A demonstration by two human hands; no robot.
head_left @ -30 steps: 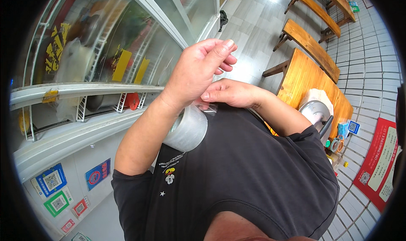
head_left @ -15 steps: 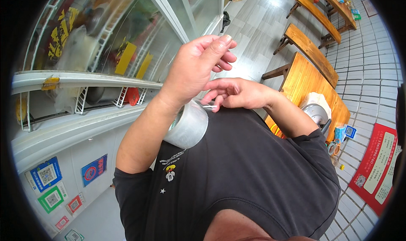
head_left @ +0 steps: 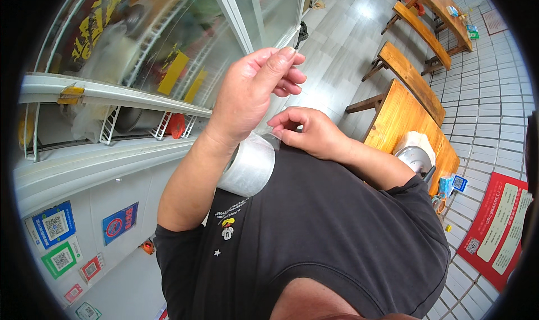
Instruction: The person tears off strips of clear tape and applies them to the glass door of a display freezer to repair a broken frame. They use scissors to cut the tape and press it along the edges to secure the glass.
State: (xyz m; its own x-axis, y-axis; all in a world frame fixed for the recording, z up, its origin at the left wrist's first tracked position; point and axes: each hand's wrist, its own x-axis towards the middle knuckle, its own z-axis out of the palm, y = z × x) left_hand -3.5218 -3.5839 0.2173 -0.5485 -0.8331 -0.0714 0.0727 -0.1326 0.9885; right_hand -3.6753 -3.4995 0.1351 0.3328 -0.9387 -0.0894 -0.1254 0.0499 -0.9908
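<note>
Two-handed, holds the left hand (head_left: pixel 251 87) half-curled above a tape roll (head_left: pixel 251 165) and the right hand (head_left: pixel 315 133) narrowly pinched beside it, with grip unclear.

On the right there is a brown wooden table (head_left: pixel 400 117), near a long wooden bench (head_left: pixel 414 80). A red rectangular poster (head_left: pixel 496 230) is on the white tiled wall (head_left: pixel 474 130).

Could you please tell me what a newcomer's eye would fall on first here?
Probably the wide roll of clear tape beside the left forearm, in front of the dark shirt, with the right hand close by. Next might come the bright wooden table at right, and the red sign on the tiled wall at the far right.
</note>
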